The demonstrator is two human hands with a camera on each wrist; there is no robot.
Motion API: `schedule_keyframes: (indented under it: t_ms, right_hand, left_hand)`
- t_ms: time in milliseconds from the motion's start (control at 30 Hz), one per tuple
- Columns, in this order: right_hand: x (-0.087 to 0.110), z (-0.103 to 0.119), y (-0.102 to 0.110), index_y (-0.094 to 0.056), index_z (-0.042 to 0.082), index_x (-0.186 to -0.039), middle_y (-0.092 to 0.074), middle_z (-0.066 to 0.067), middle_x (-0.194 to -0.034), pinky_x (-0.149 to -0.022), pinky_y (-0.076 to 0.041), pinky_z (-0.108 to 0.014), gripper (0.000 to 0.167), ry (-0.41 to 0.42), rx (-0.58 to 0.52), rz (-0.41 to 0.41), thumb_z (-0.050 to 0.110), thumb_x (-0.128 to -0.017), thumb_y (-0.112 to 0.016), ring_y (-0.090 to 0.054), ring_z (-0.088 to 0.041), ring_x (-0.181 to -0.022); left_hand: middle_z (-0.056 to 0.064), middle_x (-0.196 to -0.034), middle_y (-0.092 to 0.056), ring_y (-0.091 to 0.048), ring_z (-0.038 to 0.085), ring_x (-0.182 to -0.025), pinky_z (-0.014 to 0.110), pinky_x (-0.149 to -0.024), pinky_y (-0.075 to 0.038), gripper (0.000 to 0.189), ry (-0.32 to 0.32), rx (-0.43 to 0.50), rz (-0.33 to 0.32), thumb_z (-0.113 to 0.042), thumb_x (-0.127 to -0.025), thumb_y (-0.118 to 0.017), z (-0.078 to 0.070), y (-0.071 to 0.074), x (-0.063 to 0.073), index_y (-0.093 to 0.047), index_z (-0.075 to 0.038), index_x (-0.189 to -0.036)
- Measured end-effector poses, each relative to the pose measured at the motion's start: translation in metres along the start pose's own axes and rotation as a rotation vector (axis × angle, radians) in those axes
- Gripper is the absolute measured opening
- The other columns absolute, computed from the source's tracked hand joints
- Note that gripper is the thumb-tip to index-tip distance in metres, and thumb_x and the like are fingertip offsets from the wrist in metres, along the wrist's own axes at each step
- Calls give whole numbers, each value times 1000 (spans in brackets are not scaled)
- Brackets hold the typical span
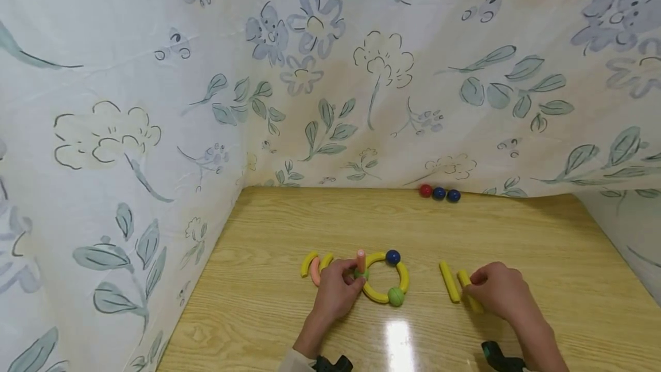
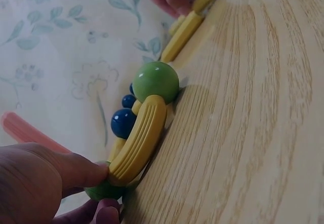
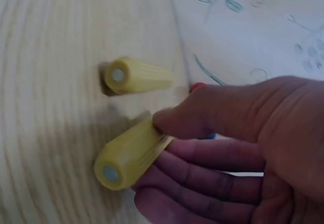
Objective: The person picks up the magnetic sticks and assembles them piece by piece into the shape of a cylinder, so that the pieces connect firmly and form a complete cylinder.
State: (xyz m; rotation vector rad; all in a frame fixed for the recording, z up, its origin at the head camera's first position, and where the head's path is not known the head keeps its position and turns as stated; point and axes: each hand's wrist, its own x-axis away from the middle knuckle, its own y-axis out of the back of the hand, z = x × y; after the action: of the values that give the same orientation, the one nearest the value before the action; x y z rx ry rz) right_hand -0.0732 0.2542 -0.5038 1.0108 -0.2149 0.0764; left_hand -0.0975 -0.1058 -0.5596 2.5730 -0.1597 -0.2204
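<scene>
Head view from where I stand: the left hand (image 1: 335, 286) pinches a green ball (image 1: 361, 274) on the left side of a ring (image 1: 404, 276) lying on the table (image 1: 289, 217). A pink rod (image 1: 361, 260) stands up at that ball. Yellow arcs, a blue ball (image 1: 393, 257) and another green one, nearest the person, make up the rest. Over to the right, the right hand (image 1: 501, 291) has a yellow rod (image 3: 126, 158) between thumb and fingers, its twin (image 1: 449, 282) just beside it. Three loose arcs (image 1: 308, 264) lie by the left hand; three balls (image 1: 439, 193), one red and two blue, sit far back by the cloth (image 1: 330, 131).
</scene>
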Motion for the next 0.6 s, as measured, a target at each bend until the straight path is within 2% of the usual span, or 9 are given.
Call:
schedule_keyframes:
  t_ms: [133, 300, 467, 600]
  right_hand:
    - [4, -2, 9, -79, -6, -121, -82, -9, -102, -71, -61, -40, 38, 23, -64, 16, 25, -98, -81, -75, -23, -90]
    - [13, 3, 14, -76, -1, -132, -82, -8, -113, -74, -60, -32, 44, 43, -199, 17, 31, -101, -79, -75, -19, -98]
    - [20, 18, 3, -73, 0, -135, -80, -11, -120, -77, -61, -25, 44, 124, -318, -65, 31, -103, -79, -75, -14, -100]
    - [22, 33, -13, -73, 4, -134, -80, -9, -119, -79, -62, -24, 38, 210, -399, -138, 25, -104, -78, -75, -6, -99]
  left_hand:
    - [2, -110, -74, -58, 1, -74, 22, -73, -49, 34, 4, -2, 3, -13, -97, -83, -1, 1, -1, -80, -13, -131]
    - [4, -112, -74, -58, 2, -76, 22, -72, -50, 34, 2, -5, 6, -12, -96, -83, -2, 2, -3, -80, -12, -131]
    - [5, -112, -75, -58, 1, -76, 22, -71, -51, 33, -6, -17, 3, -12, -96, -83, -3, 3, -5, -80, -12, -129]
    - [6, -112, -74, -57, 1, -76, 21, -71, -50, 33, -11, -17, 4, -11, -96, -82, -4, 5, -6, -80, -11, -129]
